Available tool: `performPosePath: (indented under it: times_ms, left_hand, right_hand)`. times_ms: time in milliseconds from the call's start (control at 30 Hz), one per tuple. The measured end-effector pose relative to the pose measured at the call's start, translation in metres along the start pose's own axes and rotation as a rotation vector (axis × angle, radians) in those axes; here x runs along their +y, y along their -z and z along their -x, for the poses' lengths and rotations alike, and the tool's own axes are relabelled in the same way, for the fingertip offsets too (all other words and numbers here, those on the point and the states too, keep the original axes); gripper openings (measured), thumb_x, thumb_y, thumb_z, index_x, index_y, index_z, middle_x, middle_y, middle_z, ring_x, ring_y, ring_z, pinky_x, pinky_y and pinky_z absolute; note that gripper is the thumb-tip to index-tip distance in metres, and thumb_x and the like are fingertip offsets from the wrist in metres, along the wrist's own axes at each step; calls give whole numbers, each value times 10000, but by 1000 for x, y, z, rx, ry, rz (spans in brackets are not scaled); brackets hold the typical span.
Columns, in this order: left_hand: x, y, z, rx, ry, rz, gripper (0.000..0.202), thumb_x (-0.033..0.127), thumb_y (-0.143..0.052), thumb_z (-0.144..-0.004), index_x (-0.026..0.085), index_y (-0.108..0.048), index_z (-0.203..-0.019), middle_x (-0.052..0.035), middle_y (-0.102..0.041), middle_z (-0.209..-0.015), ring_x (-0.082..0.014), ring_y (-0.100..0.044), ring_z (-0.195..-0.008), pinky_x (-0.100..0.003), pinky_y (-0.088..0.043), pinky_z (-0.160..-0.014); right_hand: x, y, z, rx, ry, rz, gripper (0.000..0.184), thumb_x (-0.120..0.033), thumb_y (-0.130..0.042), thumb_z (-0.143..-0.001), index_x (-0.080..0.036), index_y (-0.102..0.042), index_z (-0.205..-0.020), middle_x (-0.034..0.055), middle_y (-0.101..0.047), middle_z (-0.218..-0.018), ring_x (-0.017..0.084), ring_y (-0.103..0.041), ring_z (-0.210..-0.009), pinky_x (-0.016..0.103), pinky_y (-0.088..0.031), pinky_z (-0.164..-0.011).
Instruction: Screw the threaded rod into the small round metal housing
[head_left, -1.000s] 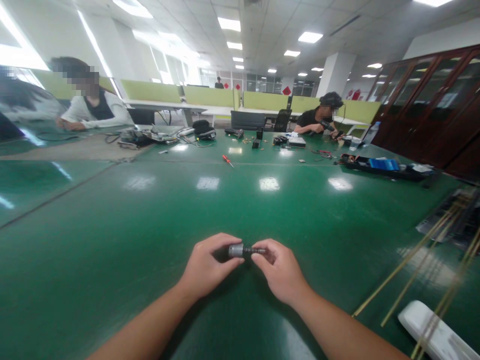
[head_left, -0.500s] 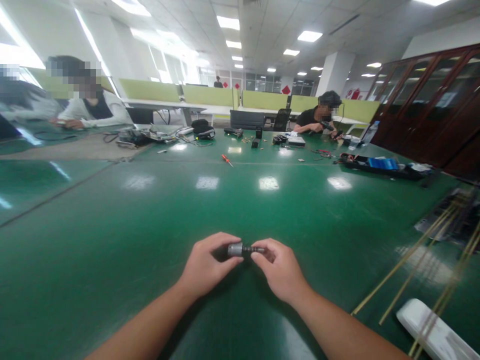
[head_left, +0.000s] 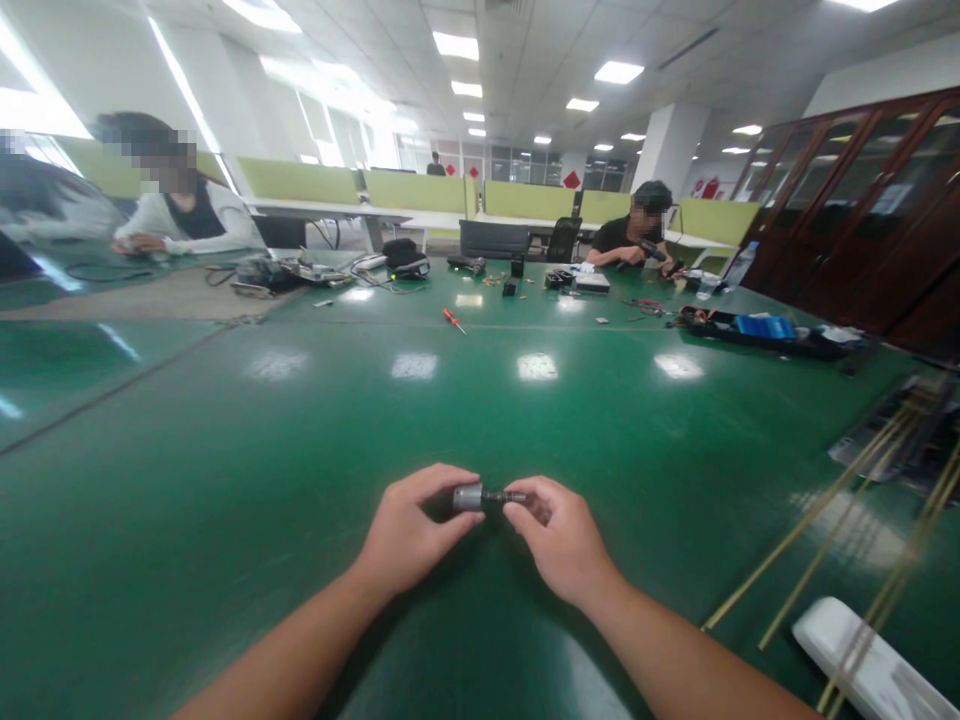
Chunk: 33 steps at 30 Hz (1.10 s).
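Both my hands meet low over the green table (head_left: 300,450) at the near centre. My left hand (head_left: 409,535) is closed round the grey cylindrical body of a small metal part (head_left: 471,497). A thin dark shaft sticks out of that part to the right, and my right hand (head_left: 559,540) pinches its end between thumb and fingertips. The part lies level between the two hands, just above the table top.
Thin brass rods (head_left: 825,520) lie slanted at the right beside a white flat object (head_left: 862,665). A red-handled screwdriver (head_left: 452,319) lies mid-table. A black tray with a blue box (head_left: 765,332) sits far right. Other people work at the far left (head_left: 180,215) and far side (head_left: 637,235).
The hands and the small part have hardly moved; the part sits a touch higher and further left in view.
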<state>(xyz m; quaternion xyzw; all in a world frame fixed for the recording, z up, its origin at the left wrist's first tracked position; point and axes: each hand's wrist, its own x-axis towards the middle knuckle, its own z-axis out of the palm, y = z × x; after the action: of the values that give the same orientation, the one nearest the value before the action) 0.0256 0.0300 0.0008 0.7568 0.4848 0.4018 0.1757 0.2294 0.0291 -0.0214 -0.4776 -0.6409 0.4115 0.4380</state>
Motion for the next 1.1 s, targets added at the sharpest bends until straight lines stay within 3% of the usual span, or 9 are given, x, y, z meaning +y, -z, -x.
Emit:
performPosePath:
  times_ms: [1100]
  left_hand:
    - [-6, 0, 1, 10, 43, 29, 251, 277, -756, -749, 217, -708, -987, -38, -721, -956, -205, -672, -884, -313, -519, -829]
  right_hand:
    - [5, 0, -2, 14, -6, -26, 194, -262, -615, -819, -183, -718, -963, 34, -686, -798, 153, -610, -670, 255, -479, -628]
